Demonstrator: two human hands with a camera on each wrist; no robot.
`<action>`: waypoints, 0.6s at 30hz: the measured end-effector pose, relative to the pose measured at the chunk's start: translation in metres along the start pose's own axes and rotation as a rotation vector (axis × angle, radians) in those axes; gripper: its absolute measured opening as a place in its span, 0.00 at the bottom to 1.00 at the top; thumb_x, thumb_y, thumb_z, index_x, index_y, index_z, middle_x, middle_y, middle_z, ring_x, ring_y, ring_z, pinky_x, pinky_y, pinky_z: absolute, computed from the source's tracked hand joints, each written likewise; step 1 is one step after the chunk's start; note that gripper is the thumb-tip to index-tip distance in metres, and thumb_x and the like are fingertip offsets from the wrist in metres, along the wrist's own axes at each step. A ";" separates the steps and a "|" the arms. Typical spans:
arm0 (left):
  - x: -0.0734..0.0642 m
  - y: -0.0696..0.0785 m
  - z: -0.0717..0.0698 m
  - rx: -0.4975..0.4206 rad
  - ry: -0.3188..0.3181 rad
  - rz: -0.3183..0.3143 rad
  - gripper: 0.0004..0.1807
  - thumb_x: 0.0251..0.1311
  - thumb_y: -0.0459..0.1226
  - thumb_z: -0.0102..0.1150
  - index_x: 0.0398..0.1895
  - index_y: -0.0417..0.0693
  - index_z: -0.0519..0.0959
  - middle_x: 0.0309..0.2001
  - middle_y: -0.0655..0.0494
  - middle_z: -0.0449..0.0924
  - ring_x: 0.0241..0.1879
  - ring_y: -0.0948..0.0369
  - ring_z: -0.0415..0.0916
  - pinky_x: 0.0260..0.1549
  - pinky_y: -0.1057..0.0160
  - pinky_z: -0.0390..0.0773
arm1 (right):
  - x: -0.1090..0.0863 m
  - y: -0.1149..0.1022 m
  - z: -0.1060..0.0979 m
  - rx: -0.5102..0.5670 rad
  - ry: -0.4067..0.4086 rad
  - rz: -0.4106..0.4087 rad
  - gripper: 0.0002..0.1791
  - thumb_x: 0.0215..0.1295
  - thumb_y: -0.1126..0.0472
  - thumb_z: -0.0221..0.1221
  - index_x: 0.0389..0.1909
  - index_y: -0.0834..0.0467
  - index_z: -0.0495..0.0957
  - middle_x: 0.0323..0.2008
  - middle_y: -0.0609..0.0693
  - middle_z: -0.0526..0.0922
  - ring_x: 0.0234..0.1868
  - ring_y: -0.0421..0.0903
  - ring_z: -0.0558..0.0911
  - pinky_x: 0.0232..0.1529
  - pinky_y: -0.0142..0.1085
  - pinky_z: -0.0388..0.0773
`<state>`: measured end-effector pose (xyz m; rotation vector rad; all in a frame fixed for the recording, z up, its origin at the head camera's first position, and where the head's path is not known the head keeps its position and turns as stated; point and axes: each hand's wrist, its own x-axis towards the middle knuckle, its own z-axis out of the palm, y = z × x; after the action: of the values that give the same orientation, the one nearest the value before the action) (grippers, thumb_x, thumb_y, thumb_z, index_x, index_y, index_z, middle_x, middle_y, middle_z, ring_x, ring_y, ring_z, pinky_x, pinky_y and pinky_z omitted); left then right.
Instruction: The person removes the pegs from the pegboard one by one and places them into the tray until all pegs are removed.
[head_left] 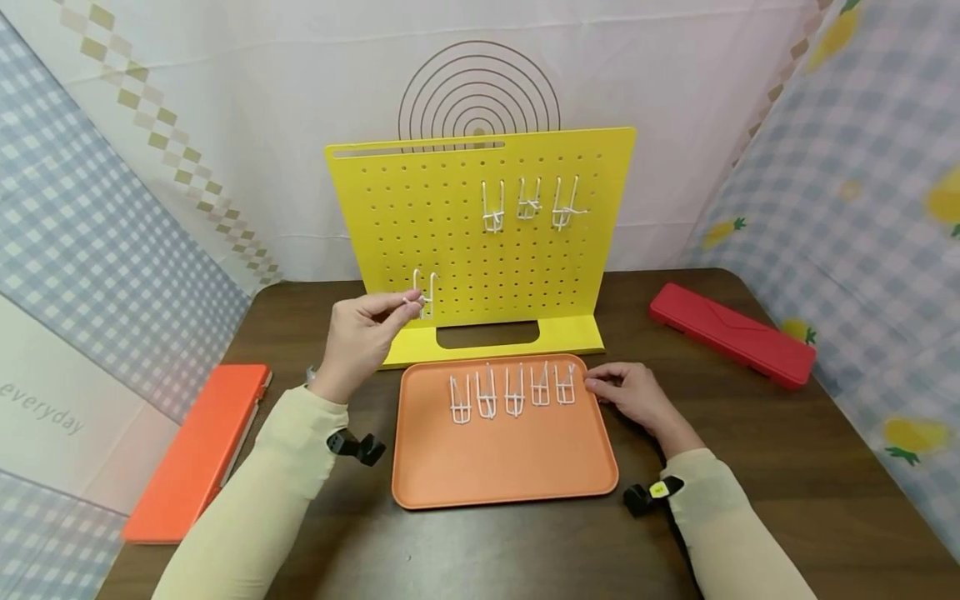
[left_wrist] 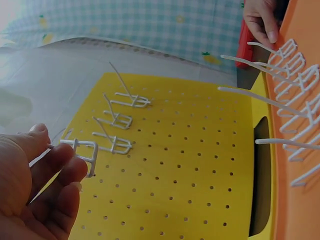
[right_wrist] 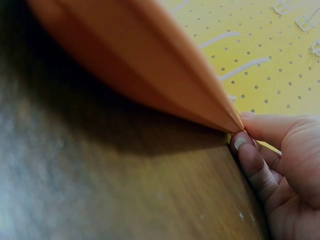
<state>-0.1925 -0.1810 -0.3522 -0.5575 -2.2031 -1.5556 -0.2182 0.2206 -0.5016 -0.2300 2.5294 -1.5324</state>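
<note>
My left hand (head_left: 365, 335) pinches a white wire pegboard hook (head_left: 431, 296) between thumb and fingers, in front of the lower left of the yellow pegboard (head_left: 465, 242). Whether its prongs touch the board cannot be told. In the left wrist view the held hook (left_wrist: 86, 150) shows its squared frame beyond the fingertips. Three similar hooks (head_left: 492, 208) hang at the board's upper right. On the orange tray (head_left: 502, 467) several more hooks (head_left: 514, 392) lie in a row. My right hand (head_left: 633, 393) pinches the tray's right rim near its far corner, thumb and finger meeting at the edge.
An orange-red case (head_left: 198, 454) lies on the dark wooden table (head_left: 480, 550) at the left. A red case (head_left: 731, 333) lies at the right. The pegboard's base (head_left: 570, 335) stands just behind the tray. Patterned cloth (head_left: 300, 108) hangs behind and at both sides.
</note>
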 end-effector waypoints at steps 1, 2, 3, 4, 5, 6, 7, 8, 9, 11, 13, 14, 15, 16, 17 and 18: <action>-0.003 -0.002 0.001 0.016 -0.001 0.006 0.11 0.60 0.37 0.65 0.44 0.43 0.86 0.42 0.54 0.86 0.36 0.62 0.83 0.31 0.71 0.79 | 0.000 0.000 0.000 0.000 -0.001 0.002 0.17 0.62 0.54 0.65 0.47 0.61 0.83 0.41 0.56 0.85 0.36 0.44 0.83 0.35 0.35 0.82; -0.006 -0.004 0.002 0.025 -0.003 0.012 0.11 0.60 0.37 0.65 0.44 0.43 0.86 0.42 0.54 0.86 0.34 0.61 0.83 0.30 0.71 0.78 | 0.000 0.000 0.000 0.002 -0.002 0.004 0.17 0.62 0.54 0.65 0.47 0.61 0.83 0.41 0.56 0.85 0.36 0.44 0.83 0.35 0.35 0.82; -0.009 -0.005 0.002 0.035 -0.004 0.019 0.11 0.60 0.37 0.65 0.43 0.44 0.86 0.41 0.54 0.86 0.32 0.61 0.82 0.28 0.71 0.78 | 0.000 0.000 0.000 0.004 -0.001 0.004 0.17 0.62 0.54 0.65 0.47 0.61 0.83 0.41 0.56 0.85 0.36 0.44 0.83 0.35 0.35 0.82; -0.011 -0.006 0.003 0.048 -0.004 0.026 0.10 0.59 0.37 0.66 0.43 0.44 0.87 0.41 0.54 0.86 0.29 0.61 0.81 0.26 0.72 0.77 | 0.000 0.000 0.000 0.005 -0.001 0.005 0.17 0.62 0.54 0.65 0.47 0.61 0.83 0.41 0.56 0.85 0.36 0.44 0.83 0.35 0.35 0.82; -0.015 -0.007 0.004 0.065 -0.005 0.037 0.10 0.59 0.37 0.66 0.42 0.44 0.87 0.40 0.55 0.86 0.26 0.61 0.78 0.22 0.72 0.74 | 0.000 0.000 0.000 0.007 -0.001 0.006 0.17 0.62 0.54 0.65 0.47 0.61 0.83 0.41 0.56 0.85 0.36 0.44 0.83 0.35 0.35 0.82; -0.018 -0.008 0.005 0.080 -0.006 0.049 0.09 0.59 0.36 0.66 0.41 0.44 0.87 0.39 0.55 0.86 0.23 0.61 0.75 0.20 0.72 0.72 | 0.000 0.000 0.000 0.008 0.000 0.005 0.17 0.63 0.54 0.65 0.46 0.61 0.83 0.41 0.56 0.85 0.36 0.44 0.83 0.35 0.35 0.82; -0.021 -0.009 0.006 0.090 -0.010 0.064 0.09 0.58 0.36 0.66 0.40 0.44 0.87 0.38 0.55 0.86 0.21 0.61 0.73 0.19 0.72 0.70 | 0.000 0.000 0.000 0.007 0.000 0.005 0.17 0.63 0.54 0.65 0.46 0.61 0.83 0.41 0.56 0.85 0.36 0.44 0.83 0.35 0.35 0.82; -0.024 -0.010 0.007 0.099 -0.015 0.080 0.08 0.58 0.35 0.67 0.40 0.44 0.87 0.37 0.55 0.86 0.20 0.61 0.72 0.18 0.72 0.69 | 0.000 0.000 -0.001 0.004 0.002 0.003 0.17 0.63 0.54 0.65 0.46 0.61 0.83 0.41 0.56 0.85 0.36 0.45 0.83 0.35 0.35 0.82; -0.027 -0.010 0.008 0.109 -0.022 0.100 0.07 0.58 0.35 0.67 0.37 0.43 0.88 0.36 0.55 0.86 0.20 0.62 0.71 0.18 0.72 0.69 | 0.000 0.000 -0.001 0.001 0.004 0.002 0.17 0.63 0.54 0.64 0.46 0.61 0.83 0.41 0.56 0.85 0.35 0.45 0.83 0.35 0.35 0.82; -0.033 -0.011 0.011 0.120 -0.042 0.130 0.05 0.57 0.34 0.67 0.35 0.44 0.88 0.35 0.56 0.86 0.20 0.64 0.71 0.18 0.72 0.69 | 0.001 0.000 -0.001 -0.005 0.006 0.001 0.16 0.63 0.54 0.64 0.46 0.60 0.83 0.41 0.56 0.85 0.36 0.45 0.83 0.35 0.35 0.82; -0.039 -0.010 0.015 0.123 -0.070 0.155 0.04 0.58 0.34 0.66 0.34 0.44 0.88 0.34 0.56 0.86 0.22 0.65 0.74 0.20 0.72 0.70 | 0.001 0.000 -0.001 -0.011 0.008 0.001 0.16 0.63 0.54 0.64 0.46 0.60 0.83 0.41 0.56 0.85 0.36 0.45 0.83 0.35 0.35 0.81; -0.042 -0.010 0.018 0.125 -0.084 0.167 0.04 0.58 0.34 0.66 0.33 0.44 0.88 0.34 0.56 0.86 0.23 0.65 0.75 0.20 0.72 0.71 | 0.001 0.000 -0.001 -0.011 0.009 0.003 0.16 0.63 0.54 0.64 0.46 0.60 0.83 0.41 0.56 0.85 0.36 0.45 0.83 0.35 0.34 0.81; -0.046 -0.010 0.020 0.129 -0.095 0.179 0.04 0.58 0.34 0.66 0.34 0.44 0.88 0.34 0.57 0.86 0.24 0.66 0.75 0.20 0.72 0.71 | 0.001 0.000 -0.001 -0.012 0.009 0.003 0.17 0.63 0.54 0.64 0.46 0.60 0.83 0.41 0.56 0.85 0.36 0.45 0.83 0.35 0.34 0.81; -0.049 -0.009 0.023 0.132 -0.105 0.188 0.05 0.58 0.34 0.66 0.35 0.44 0.88 0.33 0.58 0.86 0.23 0.66 0.74 0.20 0.73 0.70 | 0.002 0.000 0.000 -0.012 0.009 0.004 0.17 0.63 0.54 0.64 0.46 0.60 0.83 0.41 0.56 0.85 0.36 0.45 0.83 0.35 0.34 0.81; -0.053 -0.009 0.026 0.134 -0.113 0.199 0.05 0.58 0.34 0.67 0.35 0.44 0.88 0.33 0.58 0.86 0.23 0.67 0.73 0.20 0.73 0.69 | 0.002 0.000 0.000 -0.013 0.009 0.004 0.17 0.63 0.54 0.64 0.46 0.60 0.83 0.41 0.56 0.85 0.36 0.45 0.83 0.35 0.34 0.81; -0.057 -0.009 0.029 0.137 -0.122 0.208 0.05 0.57 0.33 0.67 0.36 0.45 0.88 0.33 0.58 0.85 0.22 0.67 0.72 0.19 0.74 0.68 | 0.002 0.000 0.000 -0.014 0.008 0.004 0.17 0.63 0.54 0.64 0.46 0.60 0.83 0.41 0.56 0.85 0.36 0.45 0.83 0.34 0.34 0.81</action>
<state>-0.1515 -0.1620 -0.3982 -0.8289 -2.2375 -1.2847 -0.2204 0.2205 -0.5020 -0.2205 2.5458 -1.5183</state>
